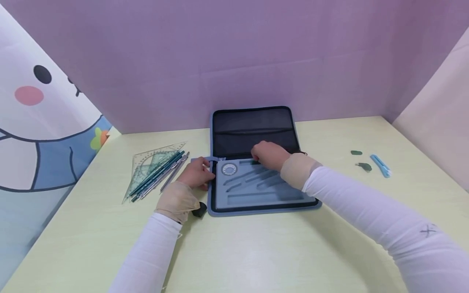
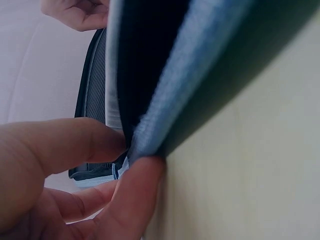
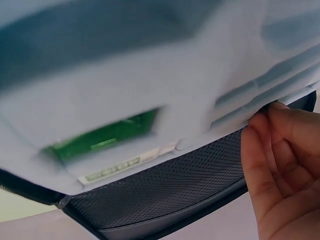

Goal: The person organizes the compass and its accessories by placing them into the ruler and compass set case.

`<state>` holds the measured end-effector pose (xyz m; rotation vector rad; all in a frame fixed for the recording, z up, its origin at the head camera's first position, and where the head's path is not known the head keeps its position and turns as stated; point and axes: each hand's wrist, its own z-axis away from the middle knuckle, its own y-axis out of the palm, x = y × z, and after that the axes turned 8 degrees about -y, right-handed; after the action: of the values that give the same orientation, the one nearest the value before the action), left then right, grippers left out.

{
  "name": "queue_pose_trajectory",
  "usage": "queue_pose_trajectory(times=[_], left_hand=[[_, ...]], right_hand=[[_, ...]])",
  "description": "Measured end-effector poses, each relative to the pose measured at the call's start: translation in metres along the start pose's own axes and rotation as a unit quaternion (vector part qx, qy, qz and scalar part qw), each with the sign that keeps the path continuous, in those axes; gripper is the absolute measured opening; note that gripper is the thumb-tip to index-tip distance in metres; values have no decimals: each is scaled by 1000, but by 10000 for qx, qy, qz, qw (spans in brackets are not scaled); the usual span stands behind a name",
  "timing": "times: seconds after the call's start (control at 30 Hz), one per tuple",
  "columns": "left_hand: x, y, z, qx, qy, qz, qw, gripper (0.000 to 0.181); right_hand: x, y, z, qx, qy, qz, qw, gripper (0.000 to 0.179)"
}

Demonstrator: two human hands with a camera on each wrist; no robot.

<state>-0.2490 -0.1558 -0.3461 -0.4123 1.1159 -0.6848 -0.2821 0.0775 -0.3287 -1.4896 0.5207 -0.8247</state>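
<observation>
An open blue zip case (image 1: 264, 212) lies on the table with a grey-blue insert tray (image 1: 239, 203) of shaped slots in its base. My left hand (image 1: 196, 174) pinches the case's left edge (image 2: 155, 120) between thumb and finger. At the tray's far edge, my right hand (image 1: 270, 155) has thumb and finger pinched on the rim beside some narrow slots, as the right wrist view shows. A round white dial-like piece (image 1: 229, 169) sits in the tray's upper left corner. One slot holds a green piece (image 3: 107, 135), with a white labelled strip (image 3: 117, 170) beside it.
Left of the case lie clear set squares (image 1: 137, 162), several dark green pencils (image 1: 157, 173) and metal compasses (image 1: 176, 171). A black object (image 1: 199, 209) is by my left wrist. At right are a blue-and-white cutter-like tool (image 1: 381, 165) and two small green pieces (image 1: 364, 167).
</observation>
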Motion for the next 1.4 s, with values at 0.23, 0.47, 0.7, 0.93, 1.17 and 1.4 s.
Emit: queue_pose_trajectory(times=[0.23,0.47,0.7,0.93,1.17,1.4], left_hand=[[3,1,-1,-14,26,58,10000,36],[3,1,-2,31,87,148,9998,36],[4,2,-2,33,83,208,9997,36],[4,1,-2,7,145,161,9998,36],[6,1,-2,-10,88,64,9999,36],[6,1,-1,-34,148,124,9998,35]], right_hand=[[-4,0,2,38,-152,-128,9998,18],[-17,-7,13,-213,-506,-349,9979,13],[-41,-17,34,-678,-323,-553,9956,15],[-80,-21,64,-979,70,-423,9943,13],[-114,-20,91,-1104,232,-351,9930,9],[-148,-24,120,-1011,565,-312,9928,10]])
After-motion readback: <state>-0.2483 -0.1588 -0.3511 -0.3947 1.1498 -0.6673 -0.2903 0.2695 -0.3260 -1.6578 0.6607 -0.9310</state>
